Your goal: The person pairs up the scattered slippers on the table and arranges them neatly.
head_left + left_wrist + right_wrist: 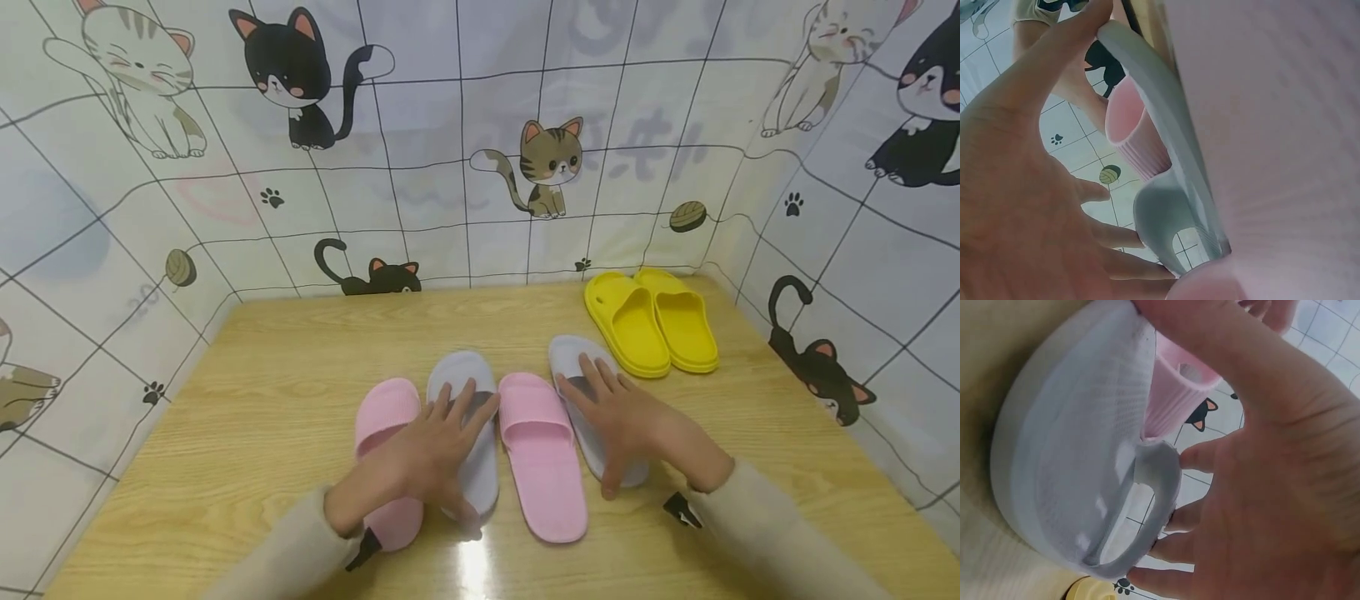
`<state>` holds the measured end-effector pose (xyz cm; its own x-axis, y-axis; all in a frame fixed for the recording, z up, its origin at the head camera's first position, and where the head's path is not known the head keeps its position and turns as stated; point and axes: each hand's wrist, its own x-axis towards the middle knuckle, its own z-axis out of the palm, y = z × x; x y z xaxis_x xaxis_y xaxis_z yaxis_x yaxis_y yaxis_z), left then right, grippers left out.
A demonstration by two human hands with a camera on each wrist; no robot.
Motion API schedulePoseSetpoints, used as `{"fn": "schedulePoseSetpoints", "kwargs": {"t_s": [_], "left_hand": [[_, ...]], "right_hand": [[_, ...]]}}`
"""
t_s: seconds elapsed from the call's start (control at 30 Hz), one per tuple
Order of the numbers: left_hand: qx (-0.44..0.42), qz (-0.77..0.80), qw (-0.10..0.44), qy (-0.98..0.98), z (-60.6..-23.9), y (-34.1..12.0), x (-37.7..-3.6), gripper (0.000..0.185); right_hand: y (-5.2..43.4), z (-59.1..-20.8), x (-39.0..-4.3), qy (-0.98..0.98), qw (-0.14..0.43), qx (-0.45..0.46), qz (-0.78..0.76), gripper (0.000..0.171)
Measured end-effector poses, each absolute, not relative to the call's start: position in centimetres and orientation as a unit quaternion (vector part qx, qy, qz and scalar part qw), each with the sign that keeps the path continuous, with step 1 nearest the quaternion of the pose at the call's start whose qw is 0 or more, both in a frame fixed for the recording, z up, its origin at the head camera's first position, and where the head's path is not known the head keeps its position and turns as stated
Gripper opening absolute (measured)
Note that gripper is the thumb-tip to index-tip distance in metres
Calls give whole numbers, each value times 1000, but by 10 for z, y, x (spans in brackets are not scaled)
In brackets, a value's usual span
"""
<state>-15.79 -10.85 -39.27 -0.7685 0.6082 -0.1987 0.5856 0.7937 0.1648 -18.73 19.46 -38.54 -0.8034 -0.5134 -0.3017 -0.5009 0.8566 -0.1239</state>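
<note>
Four slippers lie side by side in the head view, alternately pink and grey. My left hand spreads over the left grey slipper; its fingers touch the strap and its thumb reaches the heel end. The left pink slipper is partly hidden under that wrist. Between the hands lies the right pink slipper. My right hand covers much of the right grey slipper, fingertips on the strap and thumb by the heel. In the right wrist view, the grey slipper's footbed shows beneath the spread fingers.
A pair of yellow slippers stands at the back right of the wooden tabletop. Behind and at both sides rise white walls printed with cats and grid lines.
</note>
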Motion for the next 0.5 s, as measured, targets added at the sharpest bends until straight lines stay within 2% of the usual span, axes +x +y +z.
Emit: {"fn": "schedulePoseSetpoints", "kwargs": {"t_s": [0.5], "left_hand": [[326, 86, 165, 927, -382, -116, -178, 141]], "right_hand": [[200, -385, -221, 944, 176, -277, -18, 152]]}}
